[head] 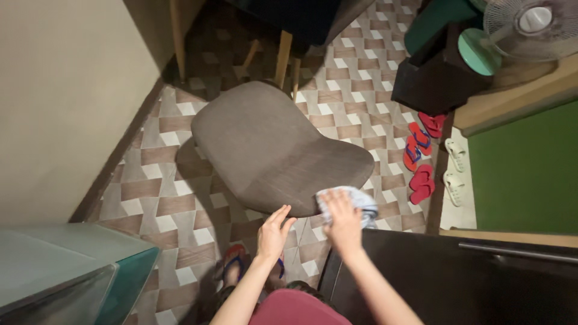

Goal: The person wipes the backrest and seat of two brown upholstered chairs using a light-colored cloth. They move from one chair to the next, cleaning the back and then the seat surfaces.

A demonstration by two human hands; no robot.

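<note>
Pressing pale blue cloth (355, 201) flat onto front edge of grey chair seat (271, 147) with right hand (344, 221); left hand (274, 232) resting open-fingered, touching seat edge beside it, above tiled floor (180, 204).

You are standing in a home: patterned floor tiles (180, 204), a padded chair (271, 144), slippers (421, 162) by the doorway, a fan (530, 24).

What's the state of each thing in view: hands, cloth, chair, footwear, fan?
left hand: open, fingers at the chair seat's edge
right hand: pressed flat on the cloth
cloth: crumpled, on the seat's edge
chair seat: upright, bare
red flip-flops: scattered on the floor
white sandals: paired, side by side
fan: motion unclear
</note>
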